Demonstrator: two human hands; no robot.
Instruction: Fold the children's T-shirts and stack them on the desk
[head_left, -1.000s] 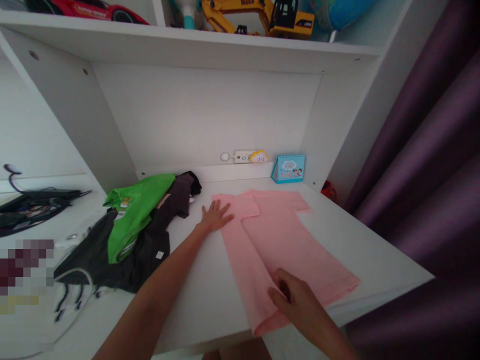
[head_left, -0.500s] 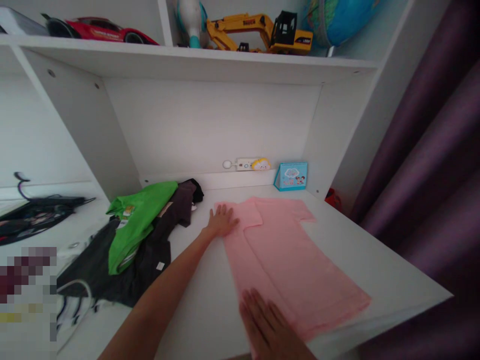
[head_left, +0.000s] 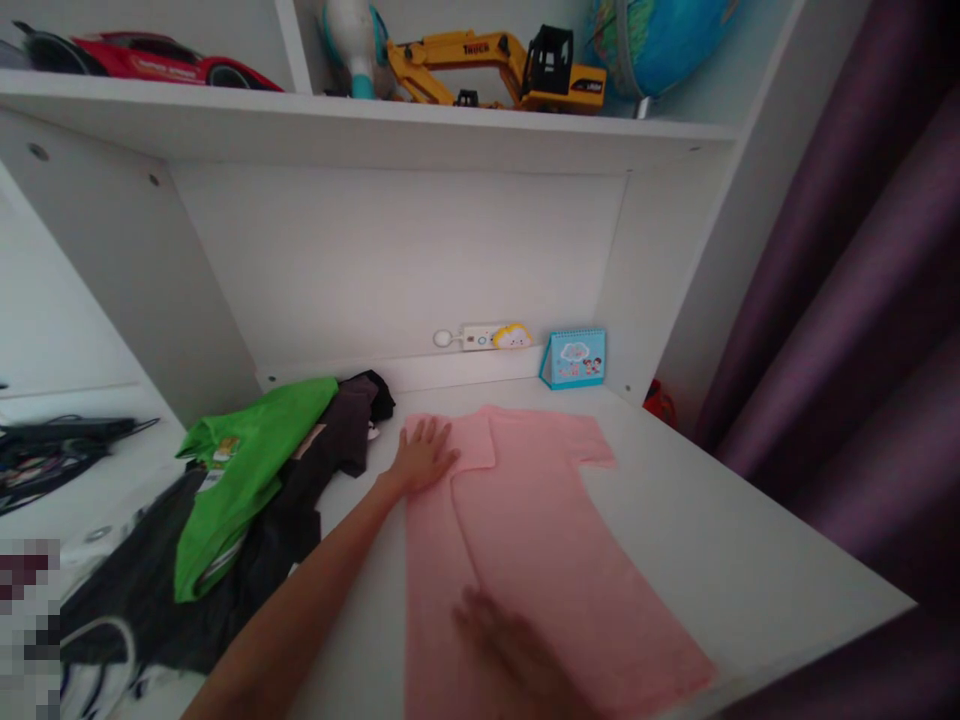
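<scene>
A pink short-sleeved T-shirt lies spread on the white desktop, its left side folded inward with that sleeve turned over on top. My left hand rests flat on the folded sleeve near the shoulder, fingers spread. Lower down, my right hand is over the folded strip, its fingers stretched out and smeared by motion. Nothing is gripped in either hand. The shirt's lower left end runs out of view at the bottom, partly behind my right hand.
Left of the shirt is a pile with a green shirt over dark clothes. At the back stand a blue desk calendar and a power strip. Overhead, a shelf holds a toy excavator, red toy car and globe.
My right hand has moved from the shirt's left edge inward over the folded strip. The left hand stays on the sleeve. The view has shifted a little to the right.
</scene>
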